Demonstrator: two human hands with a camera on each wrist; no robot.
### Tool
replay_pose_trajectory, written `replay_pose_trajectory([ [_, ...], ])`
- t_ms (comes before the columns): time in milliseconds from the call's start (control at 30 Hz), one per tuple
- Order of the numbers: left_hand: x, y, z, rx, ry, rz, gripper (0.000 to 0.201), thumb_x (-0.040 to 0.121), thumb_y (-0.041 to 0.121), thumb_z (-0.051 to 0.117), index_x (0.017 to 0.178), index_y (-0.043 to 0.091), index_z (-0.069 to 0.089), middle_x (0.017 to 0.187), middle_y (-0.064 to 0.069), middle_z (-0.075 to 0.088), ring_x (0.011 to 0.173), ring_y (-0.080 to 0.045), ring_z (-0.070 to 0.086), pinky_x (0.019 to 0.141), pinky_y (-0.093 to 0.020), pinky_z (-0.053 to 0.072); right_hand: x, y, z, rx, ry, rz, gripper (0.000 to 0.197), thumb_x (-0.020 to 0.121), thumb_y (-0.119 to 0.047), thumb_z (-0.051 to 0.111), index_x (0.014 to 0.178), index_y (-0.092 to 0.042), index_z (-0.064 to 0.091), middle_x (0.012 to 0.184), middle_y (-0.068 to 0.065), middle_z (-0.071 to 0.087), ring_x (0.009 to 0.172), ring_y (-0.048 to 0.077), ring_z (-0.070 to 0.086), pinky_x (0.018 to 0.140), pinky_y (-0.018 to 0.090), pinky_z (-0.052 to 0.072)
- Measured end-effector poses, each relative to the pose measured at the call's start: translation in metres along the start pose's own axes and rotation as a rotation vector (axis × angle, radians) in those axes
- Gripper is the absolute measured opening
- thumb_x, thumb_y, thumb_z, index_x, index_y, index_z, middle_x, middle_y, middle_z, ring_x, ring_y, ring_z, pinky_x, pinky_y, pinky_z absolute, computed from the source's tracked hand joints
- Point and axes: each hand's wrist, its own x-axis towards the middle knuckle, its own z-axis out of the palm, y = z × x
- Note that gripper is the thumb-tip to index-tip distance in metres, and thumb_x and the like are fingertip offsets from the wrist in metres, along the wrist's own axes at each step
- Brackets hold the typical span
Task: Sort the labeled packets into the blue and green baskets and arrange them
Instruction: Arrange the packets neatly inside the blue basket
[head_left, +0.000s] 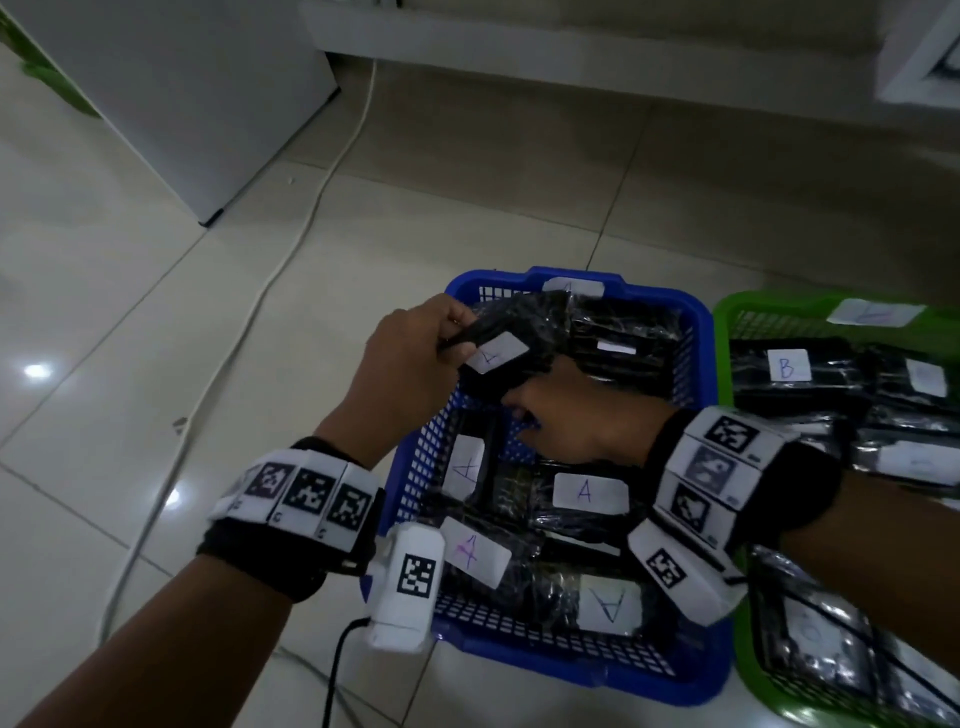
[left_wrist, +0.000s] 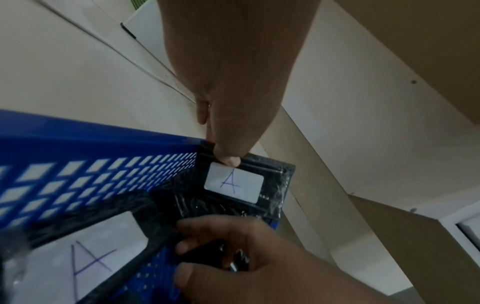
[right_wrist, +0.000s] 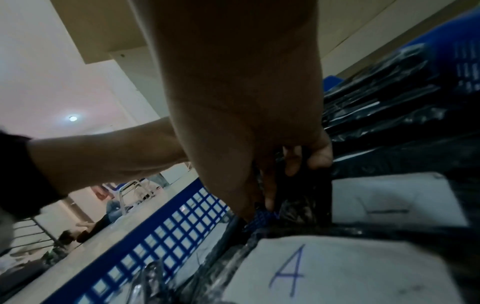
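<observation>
A blue basket on the tiled floor holds several black packets with white "A" labels. To its right, a green basket holds black packets, one labelled "B". My left hand pinches the top edge of a black "A" packet above the blue basket's left side; in the left wrist view my thumb presses beside its label. My right hand curls its fingers round the lower end of the same packet, inside the basket.
A white cabinet stands at the back left and a white cord runs across the floor left of the baskets. Low white furniture lines the back. Another "A" packet lies under my right wrist.
</observation>
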Motion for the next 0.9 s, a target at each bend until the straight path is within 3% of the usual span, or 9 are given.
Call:
replay_pose_trajectory([
  [100, 0.008, 0.003, 0.001, 0.080, -0.077, 0.015, 0.021, 0.091, 0.010, 0.069, 0.109, 0.018, 0.063, 0.102, -0.001, 0.071, 0.097, -0.020, 0.066, 0.083, -0.034, 0.053, -0.005, -0.001, 0.000, -0.033, -0.014, -0.017, 0.038, 0.091, -0.025, 0.059, 0.128, -0.022, 0.059, 0.125, 0.007, 0.057, 0.121, 0.033, 0.042, 0.104, 0.046, 0.039],
  [233, 0.015, 0.005, 0.008, 0.156, -0.147, 0.060, 0.027, 0.090, 0.012, 0.068, 0.113, 0.024, 0.061, 0.106, -0.002, 0.072, 0.098, -0.022, 0.066, 0.082, -0.034, 0.052, -0.024, 0.020, -0.014, 0.090, 0.135, -0.112, 0.021, 0.081, -0.015, 0.073, 0.102, -0.015, 0.076, 0.104, 0.000, 0.073, 0.087, 0.009, 0.065, 0.083, 0.025, 0.054],
  [300, 0.019, 0.005, 0.009, 0.198, -0.155, 0.060, 0.029, 0.089, 0.012, 0.068, 0.113, 0.025, 0.061, 0.103, -0.001, 0.072, 0.093, -0.023, 0.067, 0.079, -0.035, 0.054, -0.030, 0.025, -0.018, 0.147, 0.140, -0.143, 0.016, 0.078, -0.013, 0.076, 0.093, -0.017, 0.078, 0.097, -0.007, 0.074, 0.077, -0.003, 0.062, 0.075, 0.006, 0.046],
  [367, 0.020, 0.005, 0.009, 0.233, -0.182, 0.047, 0.031, 0.086, 0.005, 0.068, 0.110, 0.024, 0.064, 0.100, 0.000, 0.073, 0.089, -0.017, 0.068, 0.076, -0.027, 0.051, -0.035, 0.027, -0.021, 0.199, 0.149, -0.162, 0.013, 0.077, -0.012, 0.078, 0.088, -0.018, 0.079, 0.094, -0.010, 0.075, 0.075, -0.006, 0.062, 0.069, -0.001, 0.039],
  [467, 0.019, 0.007, 0.011, 0.270, -0.245, 0.045, 0.037, 0.083, -0.005, 0.064, 0.105, 0.024, 0.068, 0.096, 0.002, 0.073, 0.080, -0.009, 0.064, 0.075, -0.024, 0.049, -0.041, 0.035, -0.028, 0.286, 0.168, -0.177, 0.012, 0.075, -0.010, 0.079, 0.083, -0.019, 0.080, 0.093, -0.012, 0.075, 0.079, -0.006, 0.066, 0.071, 0.006, 0.047],
  [567, 0.017, 0.009, 0.013, 0.364, -0.253, 0.126, 0.031, 0.089, 0.003, 0.065, 0.113, 0.021, 0.071, 0.095, -0.005, 0.073, 0.086, -0.019, 0.063, 0.076, -0.025, 0.042, -0.041, 0.038, -0.031, 0.279, 0.181, -0.206, 0.018, 0.074, -0.006, 0.080, 0.085, -0.020, 0.080, 0.091, -0.012, 0.075, 0.079, 0.000, 0.068, 0.075, 0.018, 0.054],
  [700, 0.016, 0.012, 0.016, 0.444, -0.275, 0.167, 0.033, 0.093, 0.004, 0.059, 0.121, 0.017, 0.070, 0.099, -0.011, 0.073, 0.096, -0.030, 0.064, 0.083, -0.032, 0.046, -0.038, 0.035, -0.029, 0.277, 0.249, -0.230, 0.022, 0.072, -0.001, 0.079, 0.087, -0.018, 0.078, 0.088, -0.012, 0.072, 0.079, -0.009, 0.063, 0.070, 0.006, 0.047],
  [800, 0.015, 0.013, 0.019, 0.498, -0.279, 0.179, 0.032, 0.091, 0.003, 0.060, 0.115, 0.019, 0.073, 0.098, -0.008, 0.073, 0.096, -0.029, 0.064, 0.088, -0.032, 0.043, -0.038, 0.033, -0.027, 0.278, 0.261, -0.201, 0.030, 0.067, 0.000, 0.079, 0.088, -0.019, 0.068, 0.084, -0.011, 0.067, 0.075, -0.004, 0.061, 0.063, 0.010, 0.046],
  [900, 0.018, 0.013, 0.016, 0.573, -0.285, 0.172, 0.022, 0.088, 0.014, 0.069, 0.107, 0.025, 0.074, 0.099, 0.000, 0.072, 0.101, -0.022, 0.064, 0.113, -0.039, 0.028, -0.034, 0.030, -0.028, 0.225, 0.359, -0.152, 0.042, 0.068, -0.021, 0.085, 0.092, -0.023, 0.052, 0.082, -0.010, 0.058, 0.072, 0.003, 0.056, 0.060, 0.023, 0.047],
])
